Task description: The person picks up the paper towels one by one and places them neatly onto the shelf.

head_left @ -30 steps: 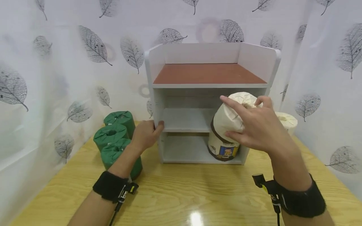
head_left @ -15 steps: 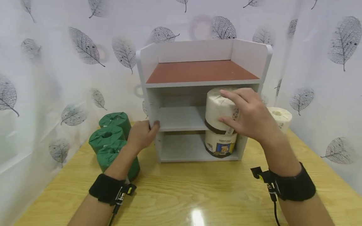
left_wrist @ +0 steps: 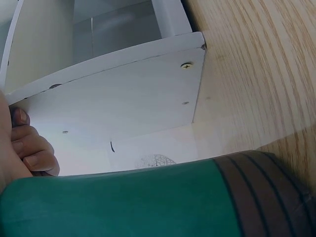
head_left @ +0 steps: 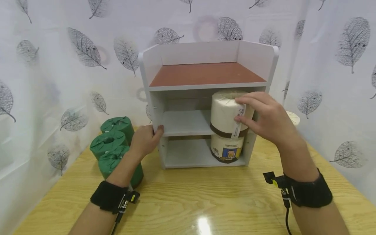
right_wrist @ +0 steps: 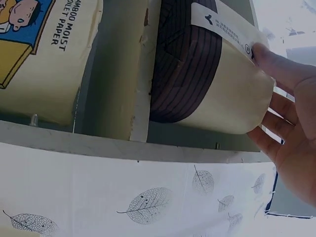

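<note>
My right hand (head_left: 268, 120) grips a cream toilet paper roll (head_left: 226, 114) with a dark brown bottom band. The roll stands upright at the right end of the middle level of a small white shelf unit (head_left: 189, 87), its base overlapping the front of that board. In the right wrist view, the thumb presses near a white label strip (right_wrist: 224, 32) and the other fingers reach around the roll's far end. A second cream roll (head_left: 226, 147) with a cartoon picture sits directly below on the bottom level. My left hand (head_left: 145, 138) holds the unit's left side panel (left_wrist: 113, 98), fingers curled against its outer face.
Several green wrapped rolls (head_left: 109, 141) stand on the wooden table (head_left: 182, 199) left of the unit, close to my left forearm. Another cream roll (head_left: 293, 118) shows partly behind my right hand. A leaf-patterned curtain (head_left: 73, 91) surrounds the table.
The roll in my right hand has gone from tilted to upright and moved onto the middle level. It has also turned, bringing its white label strip to the front. My left hand keeps its hold.
</note>
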The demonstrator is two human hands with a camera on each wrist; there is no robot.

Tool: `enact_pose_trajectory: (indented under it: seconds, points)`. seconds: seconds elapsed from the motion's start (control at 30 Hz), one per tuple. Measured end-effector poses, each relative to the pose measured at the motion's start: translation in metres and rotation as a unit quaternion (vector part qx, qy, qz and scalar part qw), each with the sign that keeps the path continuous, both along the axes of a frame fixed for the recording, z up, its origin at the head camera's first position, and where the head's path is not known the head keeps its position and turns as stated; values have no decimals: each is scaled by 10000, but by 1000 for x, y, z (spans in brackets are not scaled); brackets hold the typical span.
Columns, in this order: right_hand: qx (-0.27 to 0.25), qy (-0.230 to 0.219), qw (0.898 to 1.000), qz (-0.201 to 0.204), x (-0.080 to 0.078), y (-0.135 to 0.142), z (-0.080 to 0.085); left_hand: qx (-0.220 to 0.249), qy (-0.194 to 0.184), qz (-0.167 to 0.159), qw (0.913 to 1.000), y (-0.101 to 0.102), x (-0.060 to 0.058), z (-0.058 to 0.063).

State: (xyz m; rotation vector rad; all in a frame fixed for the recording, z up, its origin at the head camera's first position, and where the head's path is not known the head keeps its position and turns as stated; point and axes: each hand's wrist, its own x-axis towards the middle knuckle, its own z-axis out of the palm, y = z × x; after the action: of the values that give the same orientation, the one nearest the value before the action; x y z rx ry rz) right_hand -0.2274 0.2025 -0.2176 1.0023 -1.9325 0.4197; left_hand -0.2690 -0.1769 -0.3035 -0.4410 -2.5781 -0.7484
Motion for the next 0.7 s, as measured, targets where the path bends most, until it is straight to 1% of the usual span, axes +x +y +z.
enact_pose_trajectory:
  seconds: [0.2,0.4,0.7]
  points:
    - [-163,163,9994,-247,-7,-8,-4,32,10,-43,10000,2,0,3]
    - [-359,226,9989,-205,-16,-11,-8,28,-31,-7,10000,1,2,4]
    - [-469,177,9984,-263,-20,-11,-13,29,11,13,10000,1,2,2]
